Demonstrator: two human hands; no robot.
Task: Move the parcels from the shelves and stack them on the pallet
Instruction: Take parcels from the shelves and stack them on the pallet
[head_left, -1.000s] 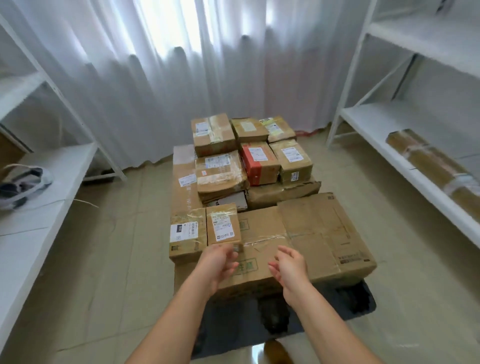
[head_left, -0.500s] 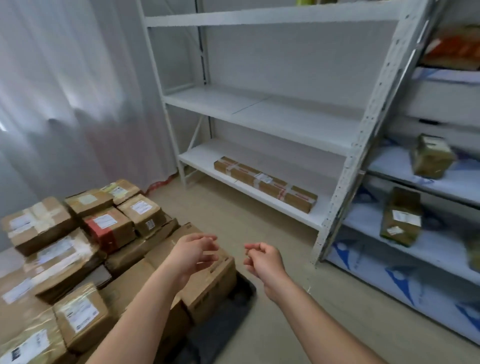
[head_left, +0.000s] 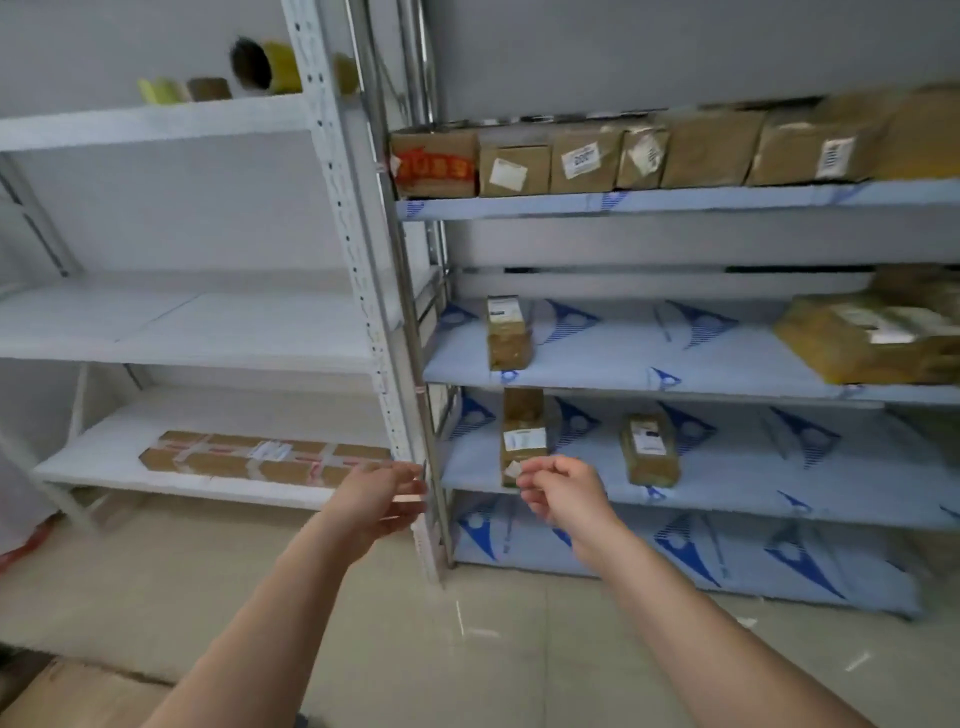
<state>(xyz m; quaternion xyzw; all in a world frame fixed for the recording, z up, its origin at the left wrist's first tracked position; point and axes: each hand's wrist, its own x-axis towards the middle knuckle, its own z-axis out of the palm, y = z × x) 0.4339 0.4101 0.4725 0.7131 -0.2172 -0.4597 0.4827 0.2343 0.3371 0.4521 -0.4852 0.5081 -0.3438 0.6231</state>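
Left grip (head_left: 376, 499), right grip (head_left: 563, 493) loosely curled, empty; shelf edge (head_left: 727, 501) near.

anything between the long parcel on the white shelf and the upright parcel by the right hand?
Head view: the shelf uprights and the left hand separate the long parcel from the upright parcel.

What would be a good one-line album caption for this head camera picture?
Both empty hands, left hand and right hand, reach toward a small parcel on the blue-lined shelf.
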